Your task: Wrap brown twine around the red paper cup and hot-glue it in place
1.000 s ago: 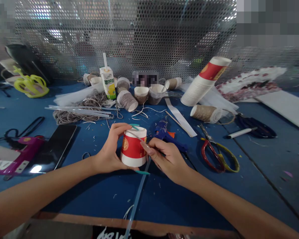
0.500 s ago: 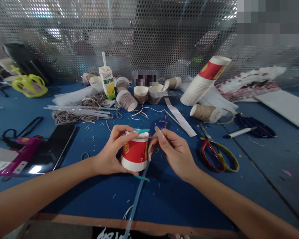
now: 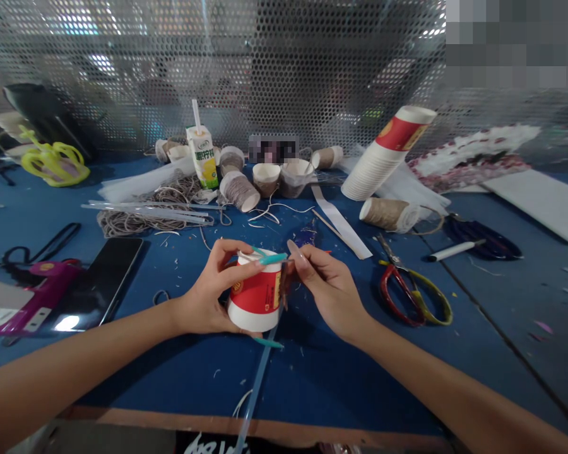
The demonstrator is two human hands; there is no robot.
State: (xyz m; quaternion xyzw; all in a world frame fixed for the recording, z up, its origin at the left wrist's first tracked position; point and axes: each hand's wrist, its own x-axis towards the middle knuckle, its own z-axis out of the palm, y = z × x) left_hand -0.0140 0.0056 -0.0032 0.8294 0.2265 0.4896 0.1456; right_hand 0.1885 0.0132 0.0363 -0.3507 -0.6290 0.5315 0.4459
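Observation:
My left hand [image 3: 208,293] is wrapped round an upside-down red and white paper cup [image 3: 255,293], lifted slightly and tilted over the blue table [image 3: 312,378]. Its thumb and forefinger reach over the cup's top edge. My right hand [image 3: 329,290] is beside the cup on its right, fingers pinched at the top edge on something thin that I cannot make out. A clear glue stick [image 3: 255,391] lies under the cup and runs toward me. A blue glue gun [image 3: 305,234] shows just behind my right hand, mostly hidden.
Red-and-yellow scissors [image 3: 414,293] lie right of my hands, a phone [image 3: 101,277] and a pink item [image 3: 33,296] to the left. Behind are twine-wrapped cups [image 3: 241,189], a twine pile [image 3: 142,214], a milk carton [image 3: 202,156], a cup stack [image 3: 383,157], a white pen [image 3: 454,251] and a perforated metal screen [image 3: 265,63].
My right hand rose from the cup's lower side to its top edge. The cup tilted and lifted slightly, and my left fingers shifted over the top.

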